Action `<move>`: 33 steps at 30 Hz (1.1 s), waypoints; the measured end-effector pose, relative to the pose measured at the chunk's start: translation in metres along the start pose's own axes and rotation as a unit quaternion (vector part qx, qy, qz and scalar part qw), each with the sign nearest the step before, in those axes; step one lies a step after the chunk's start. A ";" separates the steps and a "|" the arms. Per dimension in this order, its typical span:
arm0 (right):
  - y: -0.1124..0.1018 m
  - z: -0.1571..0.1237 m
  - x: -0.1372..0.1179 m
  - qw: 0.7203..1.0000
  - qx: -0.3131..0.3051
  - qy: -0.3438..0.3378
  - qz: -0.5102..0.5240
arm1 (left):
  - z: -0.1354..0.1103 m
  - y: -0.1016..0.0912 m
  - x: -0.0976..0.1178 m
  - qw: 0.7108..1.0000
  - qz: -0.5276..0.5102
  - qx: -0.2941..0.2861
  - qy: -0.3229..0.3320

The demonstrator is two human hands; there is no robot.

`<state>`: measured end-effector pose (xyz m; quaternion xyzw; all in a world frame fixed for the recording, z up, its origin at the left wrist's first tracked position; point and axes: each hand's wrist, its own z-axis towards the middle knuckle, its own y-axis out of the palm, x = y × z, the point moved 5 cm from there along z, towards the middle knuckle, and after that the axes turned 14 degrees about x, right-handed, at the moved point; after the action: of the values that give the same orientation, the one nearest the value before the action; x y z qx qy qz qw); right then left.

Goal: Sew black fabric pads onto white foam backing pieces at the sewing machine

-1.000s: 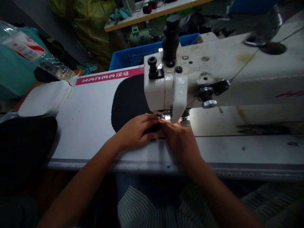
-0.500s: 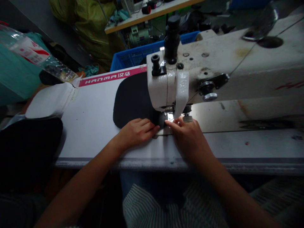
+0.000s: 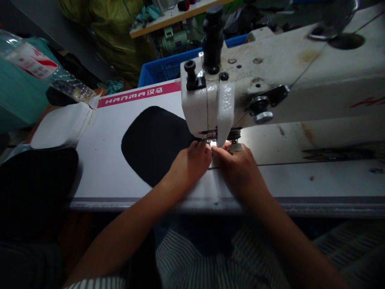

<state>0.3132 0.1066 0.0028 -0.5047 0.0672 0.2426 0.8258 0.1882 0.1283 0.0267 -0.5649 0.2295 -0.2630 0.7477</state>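
The person's left hand (image 3: 192, 162) curls its fingers together over the three-o'clock end of a black, rounded, cloth-like panel (image 3: 153, 140) — on the white tabletop (image 3: 100, 172). At that hand's three o'clock, the right hand (image 3: 240, 164) bunches its fingers beneath the white metal sewing-machine head (image 3: 198, 104) — whether either pinches anything is hidden.

- The black fabric piece's (image 3: 153, 144) 3 o'clock end vanishes under the left hand (image 3: 197, 156).
- Whether either hand, including the right hand (image 3: 239, 164), pinches anything is unclear.
- Toward 3 o'clock the frame cuts off the sewing machine (image 3: 279, 80) and its red lettering (image 3: 368, 102).
- The clear bottle (image 3: 34, 62) is cut off at 10 o'clock.
- A dark piece (image 3: 33, 188), between 8 and 9, is also cropped.
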 end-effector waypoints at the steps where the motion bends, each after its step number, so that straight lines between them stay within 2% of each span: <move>1: 0.000 0.000 0.000 1.000 -0.004 0.003 0.006 | 0.003 0.000 0.004 1.000 0.000 0.000 -0.017; 5: 0.000 0.000 0.002 0.999 -0.005 0.009 0.030 | 0.009 -0.004 0.009 0.998 -0.006 0.020 -0.061; 8: -0.001 -0.002 0.003 0.999 0.005 0.011 0.038 | 0.003 -0.007 -0.008 0.997 -0.054 0.020 -0.048; 10: -0.001 -0.004 0.001 0.999 0.009 0.001 0.037 | -0.007 -0.009 -0.027 0.994 -0.104 0.020 0.005; 13: 0.001 -0.007 -0.003 0.999 0.009 -0.029 0.011 | -0.026 -0.006 -0.053 0.982 -0.149 0.006 0.120; 16: 0.005 -0.007 -0.005 0.999 -0.002 -0.044 -0.030 | -0.039 0.002 -0.067 0.975 -0.159 -0.006 0.158; 21: 0.008 -0.001 -0.004 0.997 -0.018 -0.037 -0.071 | -0.034 0.007 -0.055 0.990 -0.108 0.020 0.084; 24: 0.006 0.000 -0.003 0.998 -0.028 -0.026 -0.057 | -0.026 0.007 -0.045 0.996 -0.082 0.032 0.020; 27: 0.001 -0.008 -0.003 0.999 -0.019 -0.023 -0.026 | -0.024 0.010 -0.043 0.996 -0.076 0.048 -0.019; 30: -0.011 -0.027 -0.010 0.998 0.014 -0.045 0.032 | -0.033 0.006 -0.047 0.992 -0.111 0.059 -0.009; 33: -0.021 -0.051 -0.022 0.995 0.019 -0.065 0.073 | -0.056 -0.007 -0.045 0.981 -0.184 0.051 0.020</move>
<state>0.3107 0.0477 0.0026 -0.4662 0.0548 0.3332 0.8177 0.1171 0.1159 0.0212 -0.5533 0.1226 -0.4187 0.7096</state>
